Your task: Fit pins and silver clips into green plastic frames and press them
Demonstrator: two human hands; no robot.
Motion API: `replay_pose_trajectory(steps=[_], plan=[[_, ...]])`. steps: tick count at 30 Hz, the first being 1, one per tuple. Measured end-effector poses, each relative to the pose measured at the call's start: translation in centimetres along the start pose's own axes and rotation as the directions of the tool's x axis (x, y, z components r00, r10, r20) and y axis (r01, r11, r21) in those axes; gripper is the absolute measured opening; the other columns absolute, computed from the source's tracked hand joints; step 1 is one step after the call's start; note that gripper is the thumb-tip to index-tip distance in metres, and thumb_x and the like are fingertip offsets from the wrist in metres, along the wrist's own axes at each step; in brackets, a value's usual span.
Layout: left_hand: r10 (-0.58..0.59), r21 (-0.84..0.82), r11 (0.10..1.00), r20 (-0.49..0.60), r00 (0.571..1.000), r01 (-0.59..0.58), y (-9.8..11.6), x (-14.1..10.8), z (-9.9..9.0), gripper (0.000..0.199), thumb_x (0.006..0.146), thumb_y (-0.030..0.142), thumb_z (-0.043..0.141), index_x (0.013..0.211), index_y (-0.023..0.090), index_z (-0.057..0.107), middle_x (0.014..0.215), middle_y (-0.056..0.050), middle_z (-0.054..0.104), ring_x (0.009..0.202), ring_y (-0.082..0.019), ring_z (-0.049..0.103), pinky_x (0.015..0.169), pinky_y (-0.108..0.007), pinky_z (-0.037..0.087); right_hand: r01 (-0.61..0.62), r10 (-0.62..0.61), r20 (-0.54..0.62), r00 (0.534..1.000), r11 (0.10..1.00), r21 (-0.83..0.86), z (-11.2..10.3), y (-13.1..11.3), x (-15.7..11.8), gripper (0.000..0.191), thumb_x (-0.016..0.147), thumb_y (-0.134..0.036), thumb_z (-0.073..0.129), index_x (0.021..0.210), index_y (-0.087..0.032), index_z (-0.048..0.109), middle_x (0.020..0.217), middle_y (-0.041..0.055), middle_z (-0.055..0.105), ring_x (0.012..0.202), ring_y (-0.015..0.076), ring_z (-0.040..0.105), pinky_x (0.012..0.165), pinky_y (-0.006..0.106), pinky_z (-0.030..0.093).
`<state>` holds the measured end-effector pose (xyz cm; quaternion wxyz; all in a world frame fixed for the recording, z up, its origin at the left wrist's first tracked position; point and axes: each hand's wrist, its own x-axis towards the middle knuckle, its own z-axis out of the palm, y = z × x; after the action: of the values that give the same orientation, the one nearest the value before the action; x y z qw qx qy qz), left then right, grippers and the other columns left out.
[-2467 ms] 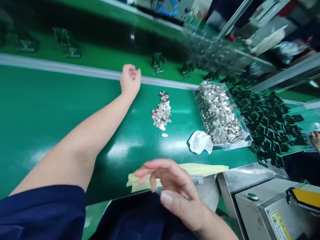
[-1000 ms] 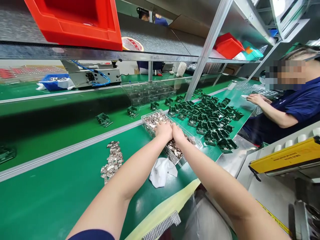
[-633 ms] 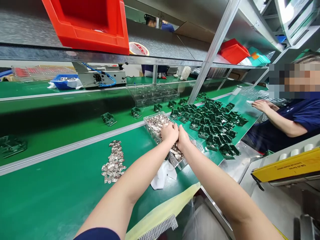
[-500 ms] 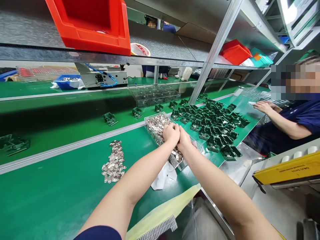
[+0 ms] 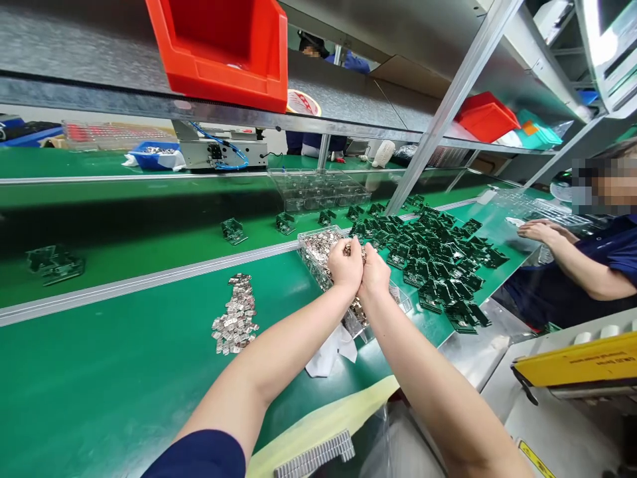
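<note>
My left hand (image 5: 345, 264) and my right hand (image 5: 375, 271) are pressed together, cupped over a clear plastic box (image 5: 312, 266). Small flat metal parts (image 5: 324, 247) fill the box, and some show between my curled fingers. How many I hold is hidden by the hands. To the left, a loose pile of similar silvery metal parts (image 5: 235, 320) lies on the green tabletop. White cloth or paper (image 5: 323, 355) sticks out under the near end of the box. Green circuit boards (image 5: 438, 249) lie heaped just right of the box.
Several circuit boards stand along the back strip. A clear tray (image 5: 323, 191) sits behind them. Overhead, a shelf carries a red bin (image 5: 229, 66) and a tape roll (image 5: 304, 103). A metal post (image 5: 438, 126) rises beyond the boards. A co-worker (image 5: 587, 259) sits at right.
My cupped hands have risen slightly in the box, and metal parts now show more between them. The whole view has shifted a little. The loose pile looks the same.
</note>
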<state>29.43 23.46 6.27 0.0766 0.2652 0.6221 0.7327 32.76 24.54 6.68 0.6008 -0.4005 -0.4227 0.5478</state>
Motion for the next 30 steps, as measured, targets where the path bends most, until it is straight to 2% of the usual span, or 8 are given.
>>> replay_pose_trajectory(steps=[4, 8, 13, 15, 17, 21, 26, 30], plan=[[0.056, -0.079, 0.995, -0.035, 0.998, -0.059, 2.0, 0.8, -2.2, 0.018, 0.086, 0.031, 0.057, 0.078, 0.018, 0.066, 0.083, -0.004, 0.068, 0.079, -0.014, 0.061, 0.077, -0.025, 0.049, 0.006, -0.009, 0.038, 0.999, 0.998, 0.067, 1.9, -1.8, -2.1, 0.024, 0.07, -0.039, 0.065, 0.065, -0.018, 0.054, 0.06, -0.0034, 0.057, 0.061, 0.0132, 0.054, 0.055, 0.023, 0.045], [0.111, -0.085, 0.989, -0.116, 0.987, -0.121, 2.3, 1.8, -7.5, 0.02, 0.086, 0.034, 0.057, 0.08, 0.018, 0.067, 0.083, -0.004, 0.068, 0.078, -0.014, 0.062, 0.077, -0.025, 0.049, -0.027, 0.015, 0.111, 0.994, 0.994, 0.105, 5.0, -1.3, -6.3, 0.023, 0.072, -0.04, 0.063, 0.067, -0.019, 0.055, 0.061, -0.0035, 0.056, 0.061, 0.0122, 0.052, 0.055, 0.022, 0.044], [0.122, 0.097, 0.99, -0.193, 0.974, -0.105, -1.6, 1.9, -16.2, 0.021, 0.086, 0.035, 0.057, 0.078, 0.018, 0.066, 0.08, -0.004, 0.068, 0.078, -0.016, 0.062, 0.075, -0.027, 0.049, -0.181, 0.161, 0.186, 0.969, 0.979, 0.098, 8.4, 3.7, -13.0, 0.025, 0.071, -0.041, 0.062, 0.064, -0.019, 0.052, 0.057, -0.0025, 0.054, 0.057, 0.0131, 0.051, 0.052, 0.023, 0.043], [0.115, 0.148, 0.985, -0.216, 0.969, -0.084, -3.5, 1.7, -18.9, 0.021, 0.085, 0.034, 0.057, 0.074, 0.018, 0.065, 0.077, -0.004, 0.067, 0.076, -0.017, 0.062, 0.075, -0.029, 0.049, -0.247, 0.226, 0.196, 0.954, 0.965, 0.091, 9.2, 6.0, -15.1, 0.025, 0.07, -0.042, 0.061, 0.063, -0.019, 0.051, 0.057, -0.0014, 0.055, 0.055, 0.0137, 0.051, 0.051, 0.024, 0.044], [0.115, 0.191, 0.979, -0.23, 0.966, -0.071, -4.9, 1.5, -20.7, 0.02, 0.084, 0.034, 0.058, 0.072, 0.018, 0.065, 0.077, -0.005, 0.067, 0.075, -0.017, 0.061, 0.075, -0.031, 0.049, -0.283, 0.262, 0.201, 0.944, 0.955, 0.086, 9.7, 7.8, -16.6, 0.025, 0.069, -0.042, 0.06, 0.062, -0.02, 0.05, 0.057, -0.001, 0.055, 0.054, 0.0143, 0.051, 0.051, 0.026, 0.045], [0.142, 0.236, 0.967, -0.207, 0.968, -0.091, -6.2, 1.2, -22.2, 0.018, 0.083, 0.033, 0.058, 0.072, 0.02, 0.064, 0.081, -0.005, 0.067, 0.079, -0.018, 0.061, 0.078, -0.032, 0.049, -0.253, 0.236, 0.207, 0.949, 0.966, 0.061, 10.1, 9.3, -17.7, 0.025, 0.069, -0.042, 0.057, 0.061, -0.021, 0.048, 0.057, -0.0015, 0.055, 0.057, 0.0146, 0.051, 0.054, 0.026, 0.046], [0.181, 0.248, 0.958, -0.125, 0.976, -0.145, -6.5, 1.3, -22.4, 0.012, 0.083, 0.028, 0.056, 0.077, 0.021, 0.064, 0.086, -0.005, 0.068, 0.086, -0.018, 0.062, 0.085, -0.032, 0.048, -0.124, 0.125, 0.221, 0.967, 0.992, -0.018, 10.0, 10.0, -17.5, 0.024, 0.073, -0.042, 0.049, 0.064, -0.02, 0.05, 0.065, 0.0009, 0.06, 0.063, 0.0156, 0.054, 0.061, 0.027, 0.047], [0.179, 0.273, 0.95, -0.073, 0.981, -0.153, -6.8, 1.4, -22.5, 0.011, 0.084, 0.028, 0.054, 0.082, 0.021, 0.062, 0.086, -0.004, 0.069, 0.08, -0.016, 0.062, 0.08, -0.029, 0.048, -0.017, 0.045, 0.229, 0.972, 0.992, -0.124, 9.5, 10.9, -17.0, 0.026, 0.077, -0.043, 0.046, 0.065, -0.021, 0.053, 0.068, 0.0005, 0.061, 0.066, 0.016, 0.053, 0.065, 0.026, 0.046]])
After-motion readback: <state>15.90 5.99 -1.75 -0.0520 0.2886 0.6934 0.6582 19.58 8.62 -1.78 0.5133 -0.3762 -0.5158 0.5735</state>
